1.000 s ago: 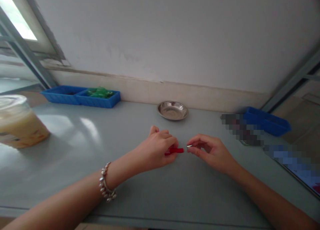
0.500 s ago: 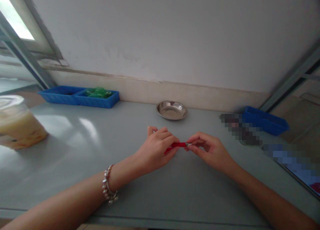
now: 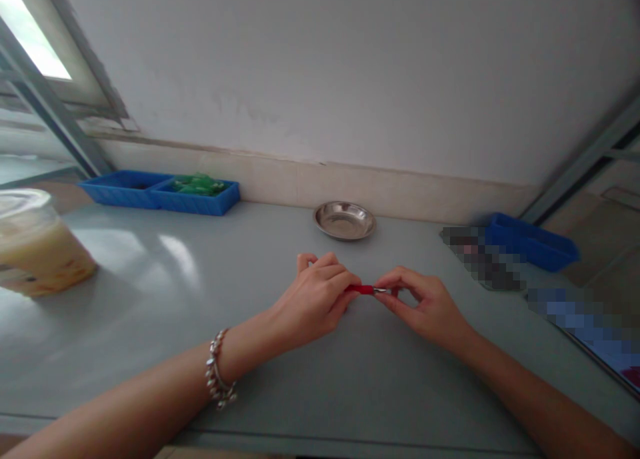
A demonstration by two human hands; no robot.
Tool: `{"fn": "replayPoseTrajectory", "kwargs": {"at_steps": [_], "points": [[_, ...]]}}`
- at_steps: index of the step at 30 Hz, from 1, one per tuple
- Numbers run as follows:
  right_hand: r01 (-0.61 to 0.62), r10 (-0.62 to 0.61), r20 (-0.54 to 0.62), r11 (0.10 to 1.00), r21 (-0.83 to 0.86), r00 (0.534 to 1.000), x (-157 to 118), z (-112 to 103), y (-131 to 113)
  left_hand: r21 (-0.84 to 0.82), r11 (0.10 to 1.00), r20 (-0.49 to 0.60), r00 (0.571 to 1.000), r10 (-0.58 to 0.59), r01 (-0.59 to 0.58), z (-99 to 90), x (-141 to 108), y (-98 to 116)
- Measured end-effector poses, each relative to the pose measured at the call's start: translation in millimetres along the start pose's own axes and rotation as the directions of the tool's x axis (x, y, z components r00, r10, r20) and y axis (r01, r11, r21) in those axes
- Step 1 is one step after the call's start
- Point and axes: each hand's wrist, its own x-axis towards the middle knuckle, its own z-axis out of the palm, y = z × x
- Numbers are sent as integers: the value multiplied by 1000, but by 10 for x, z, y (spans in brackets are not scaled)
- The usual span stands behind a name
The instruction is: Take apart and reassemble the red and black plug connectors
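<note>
A small red piece (image 3: 363, 290) is pinched between the thumb and fingers of my left hand (image 3: 320, 296), its left end hidden by the fingers. From its right end sticks out a thin silvery metal piece (image 3: 379, 290). The thumb and forefinger of my right hand (image 3: 423, 302) close on that metal tip. Both hands are a little above the grey table, in front of a shallow round metal dish (image 3: 345, 220).
At the back left, a two-part blue tray (image 3: 195, 203) holds green pieces. A lidded cup (image 3: 45, 252) stands at the far left. Another blue tray (image 3: 533, 242) and two blurred flat items, one like a phone (image 3: 595, 339), lie at the right.
The red piece lies almost level now, and its part below my left fingers is no longer seen. My right fingers have shifted slightly, showing more of the metal tip.
</note>
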Motion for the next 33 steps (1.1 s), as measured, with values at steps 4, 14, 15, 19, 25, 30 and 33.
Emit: {"fn": "replayPoseTrajectory", "kwargs": {"at_steps": [4,14,15,19,25,30,33], "points": [[4,-5,-27,999,-34,1000,0,8,-4,-4,1000,-8,1000,-3,3,-1,-2,5],[0,-4,-50,997,-82,999,-8,18,0,-16,1000,-12,1000,-6,6,8,-6,10],[7,-11,-48,997,-82,999,-7,16,-5,-23,1000,-10,1000,-6,6,8,-5,11],[35,-39,-43,997,-75,998,3,-1,-28,-50,999,6,1000,-12,12,3,-2,12],[8,-10,-22,998,-65,1000,4,-6,-17,-48,999,-36,999,-11,10,5,-5,9],[-47,47,-5,996,-75,999,11,-2,-12,-31,1000,-69,998,1,-3,6,-9,12],[-54,60,57,994,-91,997,15,-11,-19,-18,1000,-75,997,4,-6,0,-13,25]]}}
